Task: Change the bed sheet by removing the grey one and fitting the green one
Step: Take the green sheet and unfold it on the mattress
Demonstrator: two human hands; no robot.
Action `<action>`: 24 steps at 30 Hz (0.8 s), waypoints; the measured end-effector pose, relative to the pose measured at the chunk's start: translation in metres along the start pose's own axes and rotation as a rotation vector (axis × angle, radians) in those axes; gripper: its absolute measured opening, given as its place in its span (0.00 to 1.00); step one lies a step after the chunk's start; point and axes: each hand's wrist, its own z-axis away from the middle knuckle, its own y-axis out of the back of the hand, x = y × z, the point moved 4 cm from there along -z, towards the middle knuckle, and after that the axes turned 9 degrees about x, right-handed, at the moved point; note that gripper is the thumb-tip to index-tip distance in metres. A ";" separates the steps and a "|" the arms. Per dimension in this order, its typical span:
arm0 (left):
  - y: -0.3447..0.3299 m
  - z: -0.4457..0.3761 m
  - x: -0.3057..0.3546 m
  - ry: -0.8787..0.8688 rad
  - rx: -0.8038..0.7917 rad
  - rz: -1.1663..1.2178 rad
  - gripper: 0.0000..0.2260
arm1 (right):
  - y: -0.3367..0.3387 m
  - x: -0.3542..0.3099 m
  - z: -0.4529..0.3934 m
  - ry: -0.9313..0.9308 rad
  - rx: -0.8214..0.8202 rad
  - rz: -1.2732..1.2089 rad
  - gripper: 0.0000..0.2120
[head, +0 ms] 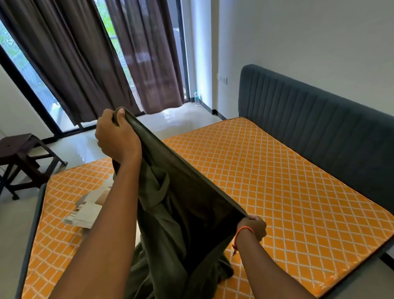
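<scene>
Two hands on one edge of the green sheet [179,212]: left hand [117,138] raised at centre frame, fingers curled over the top corner; right hand [254,226] lower, right of centre, pinching the same hem, red thread on its wrist. Edge stretched taut between them, slanting down to the right. Rest of the cloth hanging in folds and pooling at bottom centre on the bare orange mattress [287,177]. Papers [85,210] lying on the mattress at left. Grey headboard [318,121] along the right, dark stool [19,156] at left, brown curtains [85,56] across the top.
</scene>
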 end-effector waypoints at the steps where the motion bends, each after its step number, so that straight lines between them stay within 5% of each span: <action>1: -0.001 0.000 -0.005 0.015 0.005 -0.012 0.16 | -0.001 -0.001 -0.001 -0.039 0.001 -0.064 0.11; 6: -0.002 -0.007 -0.032 0.105 0.004 -0.048 0.10 | -0.027 -0.038 0.019 -0.104 -0.215 -0.322 0.21; 9: 0.001 -0.001 -0.031 0.079 -0.087 0.007 0.07 | -0.031 -0.090 0.043 0.337 -0.457 -0.179 0.30; 12: 0.002 0.034 -0.018 -0.149 -0.419 0.268 0.08 | -0.022 -0.144 0.114 0.777 -0.867 -0.104 0.28; 15: 0.008 0.093 0.002 -0.229 -0.923 0.517 0.14 | -0.012 -0.183 0.156 0.984 -0.885 -0.112 0.26; 17: 0.006 0.123 0.002 -0.292 -1.034 0.487 0.17 | -0.007 -0.199 0.160 0.983 -0.882 -0.153 0.24; 21: -0.003 0.134 -0.006 -0.281 -0.878 0.462 0.08 | 0.012 -0.231 0.173 1.084 -0.843 -0.221 0.27; 24: -0.004 0.120 0.004 -0.303 -0.670 0.437 0.08 | 0.013 -0.240 0.177 1.247 -0.822 -0.218 0.11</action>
